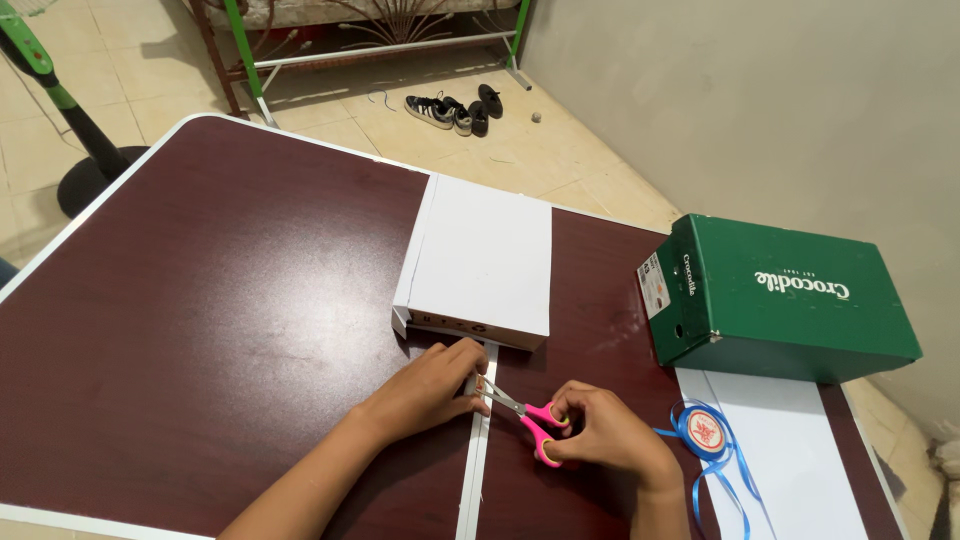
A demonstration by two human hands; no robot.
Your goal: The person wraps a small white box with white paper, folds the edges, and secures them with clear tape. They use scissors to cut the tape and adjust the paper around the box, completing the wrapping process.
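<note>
Wrapped box (478, 258) sits just behind the left hand (428, 390), paper strip (476, 460) between both hands, shoebox (780, 298) and ribbon roll (706, 430) off right of the right hand (605, 435).

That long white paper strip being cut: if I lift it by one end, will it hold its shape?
Probably not. The white paper strip looks thin and narrow, so it would likely droop. It seems light, so it may slide on the glossy table.
</note>
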